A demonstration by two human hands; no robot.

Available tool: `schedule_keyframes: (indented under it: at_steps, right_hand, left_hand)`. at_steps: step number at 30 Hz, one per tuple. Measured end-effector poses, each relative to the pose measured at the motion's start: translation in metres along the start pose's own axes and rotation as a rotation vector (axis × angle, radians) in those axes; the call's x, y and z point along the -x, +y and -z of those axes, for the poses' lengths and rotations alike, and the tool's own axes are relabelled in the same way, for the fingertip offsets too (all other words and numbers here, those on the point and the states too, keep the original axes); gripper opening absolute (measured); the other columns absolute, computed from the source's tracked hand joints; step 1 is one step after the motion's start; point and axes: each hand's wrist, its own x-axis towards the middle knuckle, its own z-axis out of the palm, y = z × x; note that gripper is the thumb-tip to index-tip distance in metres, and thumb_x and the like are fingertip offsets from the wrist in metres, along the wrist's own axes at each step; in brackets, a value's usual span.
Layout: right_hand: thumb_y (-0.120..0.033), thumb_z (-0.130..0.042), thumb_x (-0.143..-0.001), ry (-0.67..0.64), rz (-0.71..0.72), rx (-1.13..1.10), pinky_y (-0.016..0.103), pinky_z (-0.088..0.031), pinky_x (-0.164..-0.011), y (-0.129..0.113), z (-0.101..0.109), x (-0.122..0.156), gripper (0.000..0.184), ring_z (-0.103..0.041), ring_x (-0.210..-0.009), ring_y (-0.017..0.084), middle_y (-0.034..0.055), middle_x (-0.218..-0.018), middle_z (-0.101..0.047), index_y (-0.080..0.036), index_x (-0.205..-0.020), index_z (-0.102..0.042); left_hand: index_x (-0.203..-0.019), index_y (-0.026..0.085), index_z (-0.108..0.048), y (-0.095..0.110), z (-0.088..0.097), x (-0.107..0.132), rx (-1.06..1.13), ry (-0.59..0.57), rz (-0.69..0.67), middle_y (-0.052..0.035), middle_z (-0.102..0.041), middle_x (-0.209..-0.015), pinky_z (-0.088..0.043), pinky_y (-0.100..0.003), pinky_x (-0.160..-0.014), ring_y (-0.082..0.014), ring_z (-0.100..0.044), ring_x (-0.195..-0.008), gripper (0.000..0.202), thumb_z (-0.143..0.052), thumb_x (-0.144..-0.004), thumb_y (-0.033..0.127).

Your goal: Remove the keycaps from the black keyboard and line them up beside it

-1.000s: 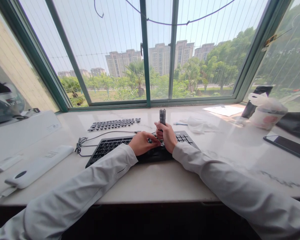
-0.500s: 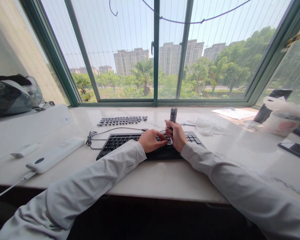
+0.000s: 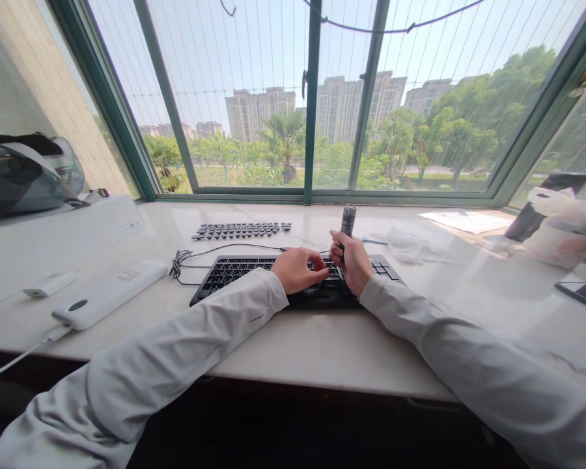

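A black keyboard lies on the table in front of me, its left part showing open key frames with the caps off. Over its middle, my left hand is closed in a pinch, thumb and forefinger meeting close to the keys. Whatever sits between those fingertips is too small to make out. My right hand is wrapped around a dark tool, whose blocky, split handle end points up. The tool's lower end is hidden by the hand, down at the keyboard's right half.
Loose black keycaps stand in rows behind the keyboard. A coiled cable lies to the left, near a white power bank. Clear plastic wrap, a phone and a bagged cup are on the right.
The view has shifted a little. Both hands stay over the keyboard, my right hand still gripping the dark tool and my left fingertips pinched more closely together.
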Motion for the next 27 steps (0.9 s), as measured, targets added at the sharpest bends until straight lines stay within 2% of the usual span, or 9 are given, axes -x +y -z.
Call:
schedule_keyframes:
  at_steps: [8,17,27]
  right_hand:
    - [-0.031,-0.067,-0.075,0.009,-0.015,0.035,0.023,-0.017,-0.040,0.0045,-0.0021,0.0013,0.035,-0.025,-0.042,0.006,-0.0094,-0.050,-0.028,-0.022,-0.066,-0.034]
    - [-0.034,-0.065,-0.074,-0.075,0.002,-0.027,0.023,-0.018,-0.041,0.0039,0.0011,0.0026,0.036,-0.025,-0.044,0.007,-0.0091,-0.051,-0.029,-0.022,-0.065,-0.033]
    - [-0.034,-0.067,-0.073,-0.099,0.015,-0.025,0.024,-0.017,-0.041,0.0048,0.0008,0.0030,0.039,-0.024,-0.043,0.006,-0.0093,-0.051,-0.027,-0.023,-0.064,-0.030]
  left_hand:
    - [-0.078,0.020,-0.075,-0.0009,-0.0010,-0.0004,-0.019,-0.012,-0.009,-0.0012,-0.074,-0.079,-0.049,-0.028,-0.072,-0.0182,-0.065,-0.074,0.022,-0.061,-0.075,0.037]
    - [-0.078,0.019,-0.074,-0.0019,0.0013,-0.0008,0.006,-0.019,-0.026,-0.0012,-0.074,-0.081,-0.047,-0.026,-0.068,-0.0171,-0.064,-0.074,0.023,-0.061,-0.076,0.038]
    - [-0.077,0.019,-0.073,-0.0033,0.0010,-0.0011,0.027,-0.031,-0.046,-0.0009,-0.074,-0.080,-0.046,-0.025,-0.065,-0.0157,-0.063,-0.071,0.021,-0.061,-0.077,0.036]
